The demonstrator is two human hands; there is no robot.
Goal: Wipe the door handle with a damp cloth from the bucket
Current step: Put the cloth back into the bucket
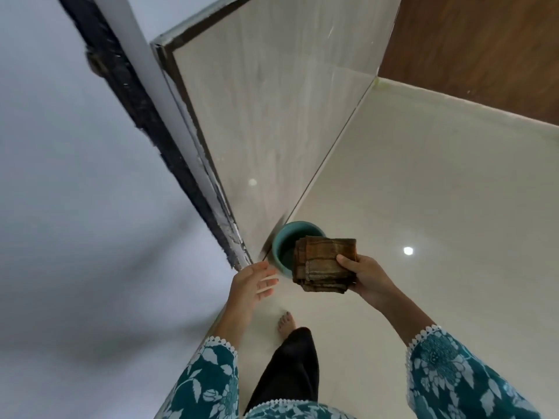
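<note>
Right hand (pixel 367 278) pinches folded brown checked cloth (pixel 325 264), thumb on top, 4 fingers beneath. Round teal bucket (pixel 286 237) on floor just beyond fingertips. Left hand (pixel 252 282) spread, empty. Door handle not visible. Keep cloth folded flat; wring drips over bucket.

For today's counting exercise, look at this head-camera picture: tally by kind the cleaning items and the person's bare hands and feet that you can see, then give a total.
Round teal plastic bucket on the floor: 1
Folded brown checked cloth, held over the bucket: 1
Bare hands: 2, the left hand open and the right hand holding the cloth
Bare foot: 1
Total: 5
</note>
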